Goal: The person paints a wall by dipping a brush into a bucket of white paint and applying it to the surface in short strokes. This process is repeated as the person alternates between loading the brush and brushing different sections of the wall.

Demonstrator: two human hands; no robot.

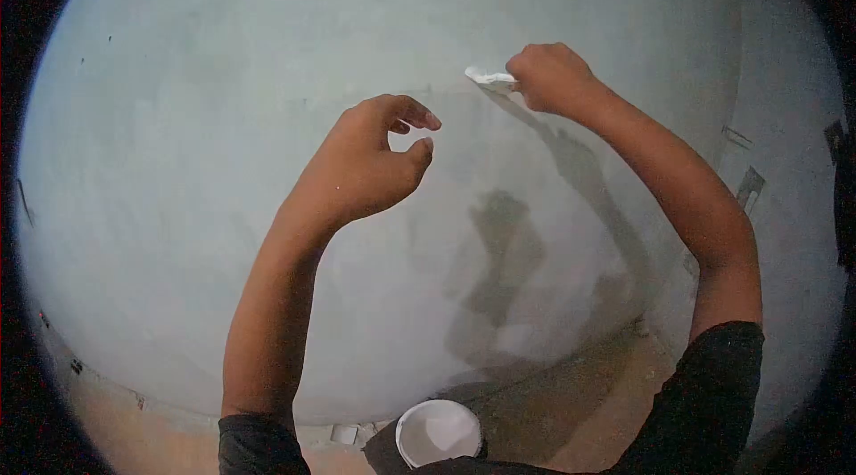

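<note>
My right hand (550,78) is closed around a putty knife (490,77), whose handle is hidden in the fist. White paste coats the blade, which is at the pale wall (374,20); whether it touches cannot be made out. Lower and to the left, my left hand (379,159) is raised in front of the wall. Its thumb and fingers are curved and apart, with nothing between them. A round white bucket (399,439) stands on the floor below, with pale material inside.
A side wall (794,297) meets the main wall at the right and carries small dark recesses. Beside the bucket on the floor lies a small whitish square piece (344,433). Shadows of my arm and body fall on the wall and brownish floor (571,404).
</note>
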